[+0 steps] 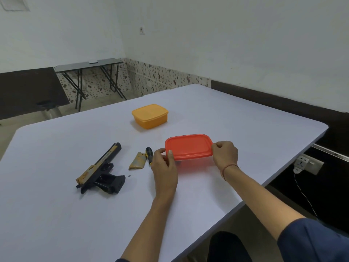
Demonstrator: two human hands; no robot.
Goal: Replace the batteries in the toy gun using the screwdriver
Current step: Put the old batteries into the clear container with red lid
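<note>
Fingers of the left hand and right hand are pinching the red lid by its ends, the left one covering the tip of the screwdriver; whether a box is hanging beneath is unclear.

Walls: white plaster faces you, a dark band along its foot.
Floor: speckled terrazzo runs into the corner.
Furniture: two grey folding tables stand by the far wall; your white table fills the foreground.
Power: a wall socket on your right, its cable hanging down.
</note>
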